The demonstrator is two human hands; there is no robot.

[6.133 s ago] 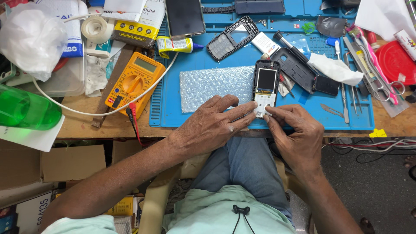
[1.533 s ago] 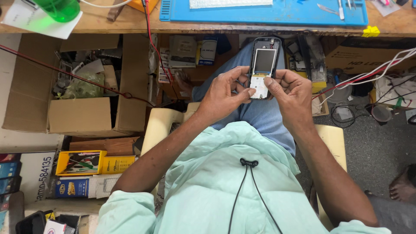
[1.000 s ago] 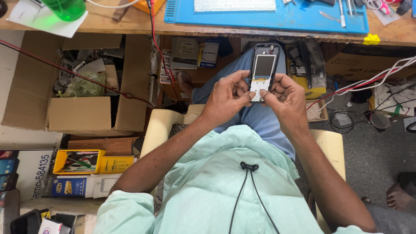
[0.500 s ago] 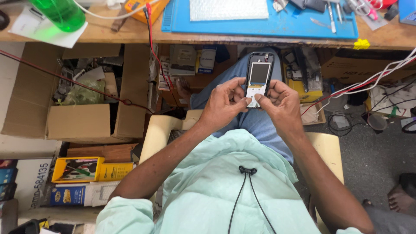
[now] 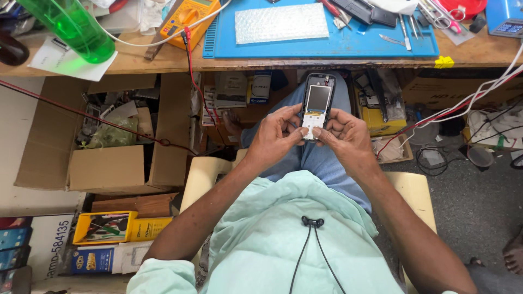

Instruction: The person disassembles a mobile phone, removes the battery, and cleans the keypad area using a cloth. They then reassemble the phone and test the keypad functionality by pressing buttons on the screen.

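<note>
It's a small bar-style phone (image 5: 316, 104) with its front cover off, so the bare screen sits up top inside a dark frame and a white keypad panel shows below it. It's held upright above the lap, screen facing up toward the camera, just below the bench edge. The bottom end is pinched from both sides, thumbs on the white part. Screen looks off, though it's hard to tell at this angle.

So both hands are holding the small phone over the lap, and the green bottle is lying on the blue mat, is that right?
Not quite. The head view shows both hands, left and right, holding the small phone over the lap, but the green bottle lies on the bare wooden bench at the far left, on a sheet of paper, not on the blue mat.
</note>
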